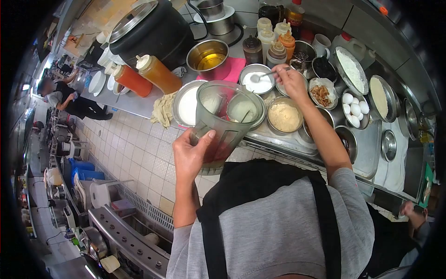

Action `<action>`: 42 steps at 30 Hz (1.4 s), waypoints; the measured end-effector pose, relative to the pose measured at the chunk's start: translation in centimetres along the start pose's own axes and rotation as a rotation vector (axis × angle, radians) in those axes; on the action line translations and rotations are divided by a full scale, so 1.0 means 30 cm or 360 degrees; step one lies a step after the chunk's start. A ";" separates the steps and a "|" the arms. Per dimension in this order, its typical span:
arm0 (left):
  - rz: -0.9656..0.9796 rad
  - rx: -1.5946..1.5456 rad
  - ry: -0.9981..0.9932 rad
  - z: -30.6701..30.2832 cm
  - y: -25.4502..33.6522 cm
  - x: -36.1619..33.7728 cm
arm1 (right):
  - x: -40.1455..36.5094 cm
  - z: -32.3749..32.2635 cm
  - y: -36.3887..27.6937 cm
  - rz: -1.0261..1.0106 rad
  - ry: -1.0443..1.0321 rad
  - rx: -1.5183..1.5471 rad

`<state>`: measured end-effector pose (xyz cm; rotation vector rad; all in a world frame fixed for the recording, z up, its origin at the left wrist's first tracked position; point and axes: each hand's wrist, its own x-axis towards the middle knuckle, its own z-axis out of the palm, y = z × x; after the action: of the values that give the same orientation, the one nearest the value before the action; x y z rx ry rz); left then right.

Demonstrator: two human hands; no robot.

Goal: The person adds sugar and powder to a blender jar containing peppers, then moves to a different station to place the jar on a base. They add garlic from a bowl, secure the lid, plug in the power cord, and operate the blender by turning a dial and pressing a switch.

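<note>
My left hand (191, 156) is closed round the handle of a clear blender jar (216, 144), held in front of my chest and tilted. Reddish and pale contents show dimly through its wall. In my right hand (292, 83) is a metal spoon (269, 73), its tip down in a metal bowl of white powder (248, 83). Just behind the jar stands a bowl of white contents (188, 107). Below my right wrist sits a bowl of beige powder (284, 116). Part of another bowl is covered by my right hand.
Squeeze bottles (160, 74) and a pan of yellow liquid (208, 58) stand along the counter. To the right are a bowl of eggs (355, 109) and a bowl of brown pieces (321, 94). A black soup kettle (153, 37) is at the back. Two other people are nearby.
</note>
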<state>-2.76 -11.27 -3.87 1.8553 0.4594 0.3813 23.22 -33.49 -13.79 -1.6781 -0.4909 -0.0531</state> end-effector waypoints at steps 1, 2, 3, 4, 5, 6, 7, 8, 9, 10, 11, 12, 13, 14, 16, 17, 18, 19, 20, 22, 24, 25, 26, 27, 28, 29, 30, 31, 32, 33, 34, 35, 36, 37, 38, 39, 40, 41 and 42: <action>0.0006 0.0006 -0.0005 -0.001 -0.010 0.002 | 0.000 0.008 0.044 0.0227 -0.0132 0.0087; 0.0012 0.0012 -0.0012 -0.003 -0.014 0.003 | 0.001 0.011 0.088 0.0453 -0.0262 0.0173; 0.0013 0.0013 -0.0012 -0.002 -0.007 0.003 | -0.001 0.013 0.095 0.0467 -0.0207 0.0216; 0.0014 0.0010 -0.0006 0.002 0.003 0.001 | 0.005 0.003 0.099 0.0466 -0.0210 0.0215; 0.0012 0.0010 -0.0001 0.002 0.008 -0.002 | 0.010 -0.015 0.104 0.0590 -0.0159 0.0299; 0.0011 0.0011 -0.0002 0.002 0.005 -0.002 | 0.012 -0.029 0.100 0.0712 -0.0105 0.0385; 0.0015 -0.0013 -0.0001 0.003 -0.001 -0.001 | 0.011 -0.043 0.085 0.0793 -0.0034 0.0382; 0.0020 -0.0039 -0.0001 0.004 -0.004 0.000 | 0.010 -0.059 0.089 0.0792 -0.0033 0.0380; 0.0021 -0.0041 0.0000 0.005 -0.002 0.000 | 0.010 -0.078 0.091 0.0801 0.0022 0.0449; 0.0011 -0.0039 0.0002 0.004 0.000 0.000 | 0.010 -0.092 0.093 0.0809 0.0074 0.0519; 0.0000 -0.0037 0.0005 0.004 0.001 -0.002 | 0.011 -0.102 0.095 0.0791 0.0118 0.0500; -0.0001 -0.0038 0.0006 0.003 -0.001 -0.002 | 0.012 -0.106 0.079 0.0791 0.0117 0.0499; -0.0006 -0.0015 -0.0002 0.001 -0.004 -0.001 | 0.013 -0.114 0.062 0.0752 0.0161 0.0505; -0.0011 0.0008 -0.0011 0.000 -0.005 0.000 | 0.015 -0.121 0.041 0.0712 0.0206 0.0511; -0.0006 -0.0013 -0.0001 0.008 0.009 -0.001 | 0.029 -0.135 0.006 0.0649 0.0212 0.0555; 0.0000 -0.0032 0.0010 0.010 0.017 -0.003 | 0.035 -0.142 -0.016 0.0585 0.0216 0.0601; 0.0000 -0.0031 0.0008 0.006 0.022 -0.004 | 0.037 -0.145 -0.054 0.0585 0.0218 0.0602; -0.0056 0.0031 -0.0039 0.000 0.025 -0.005 | 0.035 -0.141 -0.104 0.0502 0.0205 0.0658; -0.0113 0.0094 -0.0087 -0.004 0.028 -0.005 | 0.032 -0.134 -0.152 0.0418 0.0192 0.0713; -0.0119 0.0077 -0.0091 -0.004 0.029 -0.006 | 0.012 -0.110 -0.227 0.0358 0.0147 0.0735; -0.0123 0.0060 -0.0096 -0.001 0.033 -0.006 | -0.022 -0.069 -0.289 0.0156 -0.0119 0.0789; -0.0112 0.0052 -0.0087 0.001 0.036 -0.008 | -0.047 -0.046 -0.320 0.0084 -0.0242 0.0763; -0.0102 0.0044 -0.0077 0.002 0.038 -0.008 | -0.065 -0.029 -0.336 0.0083 -0.0241 0.0765; -0.0102 0.0046 -0.0077 0.000 0.035 -0.007 | -0.081 -0.014 -0.348 -0.0129 -0.0289 0.0645; -0.0105 0.0038 -0.0083 -0.001 0.028 -0.005 | -0.087 -0.008 -0.353 -0.0341 -0.0335 0.0523; -0.0108 0.0029 -0.0089 -0.002 0.023 -0.004 | -0.079 -0.012 -0.332 -0.0393 -0.0287 0.0514; -0.0107 0.0028 -0.0090 -0.003 0.021 -0.003 | -0.065 -0.015 -0.299 -0.0394 -0.0286 0.0514; -0.0106 0.0012 -0.0094 -0.003 0.020 -0.003 | -0.047 -0.015 -0.256 -0.0304 -0.0190 0.0370; -0.0105 -0.0006 -0.0099 -0.002 0.019 -0.004 | -0.031 -0.014 -0.210 -0.0215 -0.0093 0.0226; -0.0103 -0.0008 -0.0098 -0.002 0.020 -0.004 | -0.018 -0.011 -0.159 -0.0217 -0.0093 0.0225; -0.0108 0.0001 -0.0101 -0.001 0.023 -0.004 | -0.007 -0.005 -0.104 -0.0097 -0.0160 0.0114; -0.0113 0.0012 -0.0104 -0.001 0.025 -0.004 | -0.004 0.000 -0.051 0.0024 -0.0226 0.0005; -0.0113 0.0013 -0.0103 0.000 0.030 -0.005 | -0.008 0.005 -0.003 0.0024 -0.0227 0.0007; -0.0115 -0.0029 -0.0114 0.001 0.037 -0.007 | -0.014 0.013 0.030 0.0100 -0.0347 0.0037; -0.0117 -0.0071 -0.0125 0.002 0.040 -0.006 | -0.015 0.013 0.062 0.0176 -0.0467 0.0067; -0.0118 -0.0071 -0.0124 0.001 0.040 -0.004 | -0.020 0.012 0.061 0.0169 -0.0464 0.0099; -0.0109 -0.0036 -0.0116 0.000 0.038 -0.003 | -0.016 0.003 0.063 0.0171 -0.0467 0.0098; -0.0100 -0.0001 -0.0109 -0.001 0.036 -0.003 | -0.011 -0.013 0.069 0.0285 -0.0381 0.0175; -0.0102 -0.0002 -0.0108 -0.002 0.035 -0.003 | -0.003 -0.031 0.076 0.0397 -0.0293 0.0252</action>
<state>-2.74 -11.58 -2.88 1.8416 0.4704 0.2745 24.15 -34.60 -15.80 -1.5833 -0.4085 0.3175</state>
